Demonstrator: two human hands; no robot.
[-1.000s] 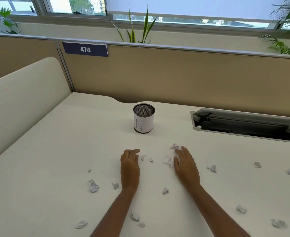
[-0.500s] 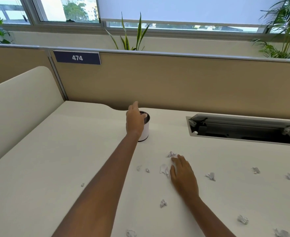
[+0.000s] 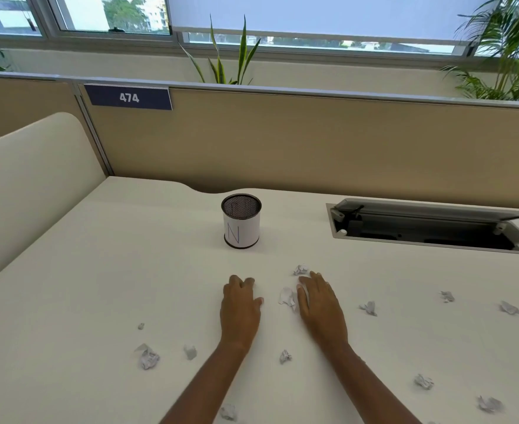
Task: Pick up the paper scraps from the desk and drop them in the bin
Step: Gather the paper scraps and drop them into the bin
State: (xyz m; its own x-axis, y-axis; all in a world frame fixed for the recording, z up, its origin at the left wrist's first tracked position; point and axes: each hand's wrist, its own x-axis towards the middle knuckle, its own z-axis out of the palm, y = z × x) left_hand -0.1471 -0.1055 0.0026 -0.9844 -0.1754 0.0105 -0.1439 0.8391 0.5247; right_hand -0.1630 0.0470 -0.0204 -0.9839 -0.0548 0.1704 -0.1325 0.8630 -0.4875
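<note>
White crumpled paper is strewn right across the pale, matte desk, and both hands are down flat among it. The left hand lies palm-down, fingers loosely spread and relaxed, with nothing visibly in it; whether a tiny scrap hides beneath the fingertips cannot be told. The right hand is flat too, released, its thumb side touching a creased scrap, with another crumpled scrap just beyond its fingertips. That looks like a hand parked right beside its next pickings.

Straight ahead stands the bin, a small upright cylinder with a dark mesh interior and a white paper wrap bearing a pen-drawn letter. It sits centrally, so either hand could reach it.

More scraps lie well apart: a bigger wad to the left, a small one between the forearms, several off to the right. They are light, wrinkled and irregular, likely easy to pinch but easy to scatter.

At the right, an open cable tray is set into the desk, a gap a stray scrap could fall into.
</note>
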